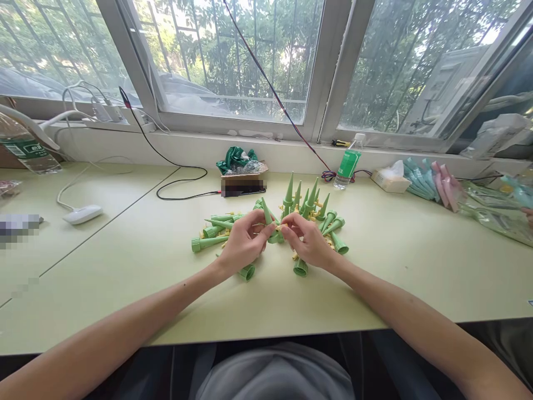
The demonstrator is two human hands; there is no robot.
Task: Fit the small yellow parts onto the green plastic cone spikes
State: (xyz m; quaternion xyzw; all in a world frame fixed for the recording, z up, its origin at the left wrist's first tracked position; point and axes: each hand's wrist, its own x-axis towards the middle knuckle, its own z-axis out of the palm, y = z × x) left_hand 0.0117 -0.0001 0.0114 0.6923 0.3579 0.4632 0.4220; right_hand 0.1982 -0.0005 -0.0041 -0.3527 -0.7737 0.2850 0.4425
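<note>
Both hands meet over a pile of green plant watering spikes in the middle of the table. My left hand point(246, 240) is closed round one green watering spike point(266, 212), its pointed tip upward. In the fingers of my right hand point(307, 238) is a small yellow valve point(281, 227), pressed against the side of that spike; whether it is seated cannot be made out. Several spikes stand upright point(310, 201) just behind the hands. Others lie on their sides, such as the green spike point(208, 243) at the left and the wide-ended spike point(300, 269) below my right hand.
Behind the pile sits a small box point(244, 171) with green plastic in it. A water bottle point(348, 162), a tissue box point(390, 179) and wrapped blue and pink items point(445, 186) line the window side. A black cable point(183, 179) and a white device point(83, 214) lie at left.
</note>
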